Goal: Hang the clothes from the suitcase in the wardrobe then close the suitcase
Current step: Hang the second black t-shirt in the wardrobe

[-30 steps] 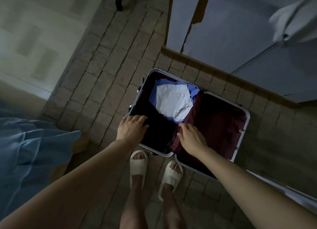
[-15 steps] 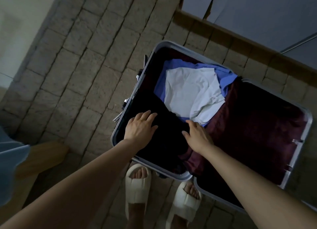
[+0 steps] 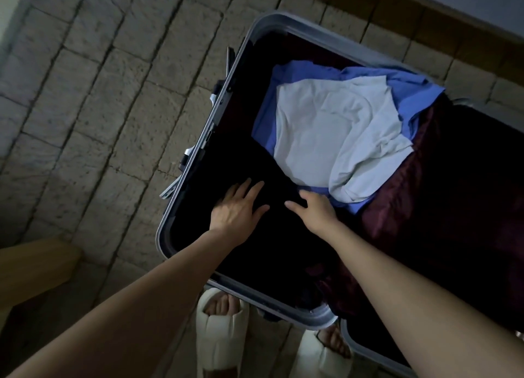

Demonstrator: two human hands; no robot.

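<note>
Two bare hands are reaching down into an open suitcase lying flat on a floor of stone-look tiles. At far left, a wooden furniture edge is projecting into view. Moving right, the suitcase's grey metal frame, with latches along its left side, is enclosing the left half, where a black garment is occupying the near portion. The left hand is lying flat on this black garment, fingers straight and slightly spread, gripping nothing. Just beside it, the right hand is resting on the same dark fabric with its thumb extended; whether its fingers are curling into the cloth cannot be told. Beyond the hands, a white shirt is lying on top of a blue garment, both in the far part of the left half. Further right, dark red lining is covering the hinge area and right half. Below the suitcase, two feet in pale slippers are standing on the floor.
</note>
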